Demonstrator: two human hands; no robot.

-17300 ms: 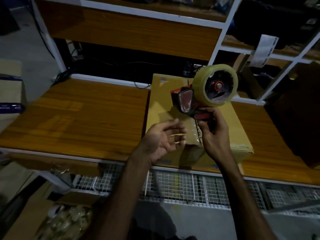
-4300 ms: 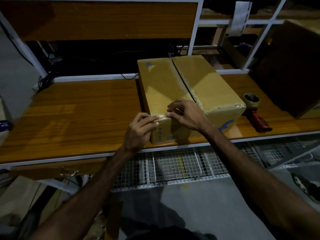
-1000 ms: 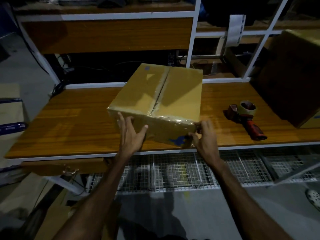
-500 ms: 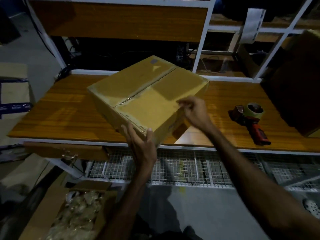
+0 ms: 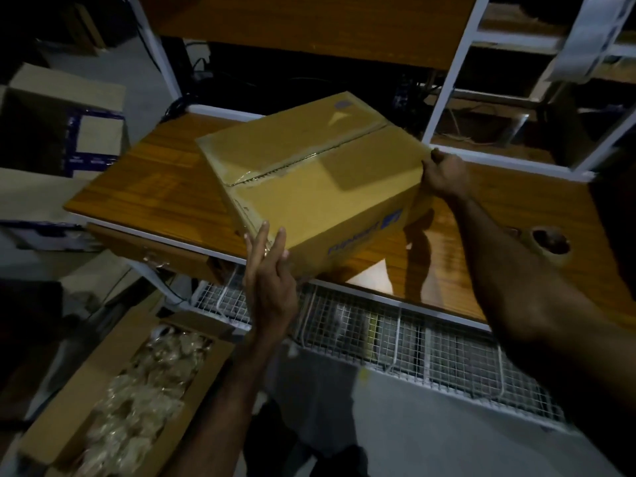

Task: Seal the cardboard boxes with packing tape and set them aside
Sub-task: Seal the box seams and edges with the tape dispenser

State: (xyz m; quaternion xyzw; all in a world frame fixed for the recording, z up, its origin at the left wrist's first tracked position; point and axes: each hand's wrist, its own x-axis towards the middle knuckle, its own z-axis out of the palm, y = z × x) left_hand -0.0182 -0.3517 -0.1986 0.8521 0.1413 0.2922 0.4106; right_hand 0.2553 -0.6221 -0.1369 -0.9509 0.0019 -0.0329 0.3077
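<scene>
Box (image 5: 309, 180) now swung round and lifted off the desk (image 5: 144, 187), tilted, near corner hanging past the front edge, where a second ago sat flat. Clear tape over the top seam, so sealing looks done and setting aside probably underway. Left hand (image 5: 270, 280) flat against the near corner, fingers straight. Right hand (image 5: 444, 173) curled round the far corner. Tape roll (image 5: 547, 244) parked on the desk at right. Down left on the floor, open carton (image 5: 192, 327) stuffed with crinkly clear packets (image 5: 137, 401), contents impossible to tell.
</scene>
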